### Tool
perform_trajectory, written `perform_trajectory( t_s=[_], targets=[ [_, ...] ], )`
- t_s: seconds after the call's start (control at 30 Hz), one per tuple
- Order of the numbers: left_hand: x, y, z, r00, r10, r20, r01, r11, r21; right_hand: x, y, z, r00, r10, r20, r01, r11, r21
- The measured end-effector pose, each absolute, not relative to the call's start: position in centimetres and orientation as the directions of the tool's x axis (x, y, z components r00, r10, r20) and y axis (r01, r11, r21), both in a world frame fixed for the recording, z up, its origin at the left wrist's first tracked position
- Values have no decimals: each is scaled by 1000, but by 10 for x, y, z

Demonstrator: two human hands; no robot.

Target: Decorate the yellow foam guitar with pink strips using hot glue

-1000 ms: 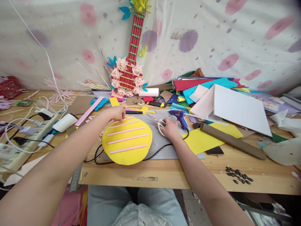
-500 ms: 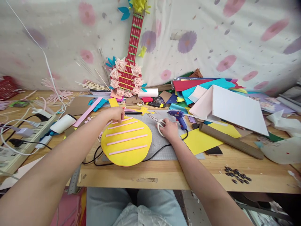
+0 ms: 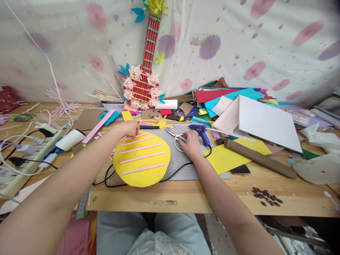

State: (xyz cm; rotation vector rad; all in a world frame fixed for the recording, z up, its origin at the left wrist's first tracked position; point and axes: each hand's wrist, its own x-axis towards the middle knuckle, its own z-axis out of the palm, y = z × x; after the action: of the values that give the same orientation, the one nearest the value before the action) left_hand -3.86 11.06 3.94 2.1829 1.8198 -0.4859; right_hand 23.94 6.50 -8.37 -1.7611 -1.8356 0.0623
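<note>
A rounded yellow piece [image 3: 142, 166] with several pale pink strips glued or laid across it rests on the table. My left hand [image 3: 131, 129] is at its upper left edge, fingers pinched together and pointing down by the topmost strips. Whatever those fingertips hold is hidden. To the right, my right hand [image 3: 190, 143] grips the light-handled scissors [image 3: 175, 134], which lie on the grey cutting mat [image 3: 183, 171] with blades pointing up and left. A blue glue gun [image 3: 199, 131] lies just beyond that hand.
A red paper guitar [image 3: 145, 83] with pink flowers leans on the back curtain. Coloured sheets and a white board [image 3: 268, 122] pile up at right, near a brown tube [image 3: 260, 158]. Black beads [image 3: 267, 196] lie front right. A power strip [image 3: 34, 154] with cables stands left. A black cord runs under the yellow piece.
The fingers of my right hand have shifted slightly on the scissors, and the handles have turned a little. My left hand stays at the yellow piece's edge.
</note>
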Motion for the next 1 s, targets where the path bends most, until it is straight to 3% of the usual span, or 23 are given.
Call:
perform_trajectory(
  t_s=[0.2,0.3,0.37,0.47,0.6,0.77,1.0],
  targets=[
    [-40,108,40,163,895,-415,980,-197,-40,259,64,-62,-56,955,290,813,212,-542],
    [-40,106,41,163,894,-418,978,-202,-51,287,61,-42,-237,971,34,712,197,-673],
    [-39,105,41,163,895,-416,978,-203,-54,310,57,-31,-316,933,-171,665,89,-742],
    [-38,105,42,154,895,-419,978,-198,-62,342,53,-24,-244,907,-344,699,-81,-710],
    [-36,106,42,142,897,-419,982,-180,-51,359,60,-32,61,981,-185,818,-156,-554],
    [-36,105,42,120,903,-412,991,-134,-5,338,75,-50,72,997,6,817,-55,-575],
    [-37,108,42,167,900,-402,985,-165,39,318,86,-73,297,953,56,818,-224,-529]
  ],
)
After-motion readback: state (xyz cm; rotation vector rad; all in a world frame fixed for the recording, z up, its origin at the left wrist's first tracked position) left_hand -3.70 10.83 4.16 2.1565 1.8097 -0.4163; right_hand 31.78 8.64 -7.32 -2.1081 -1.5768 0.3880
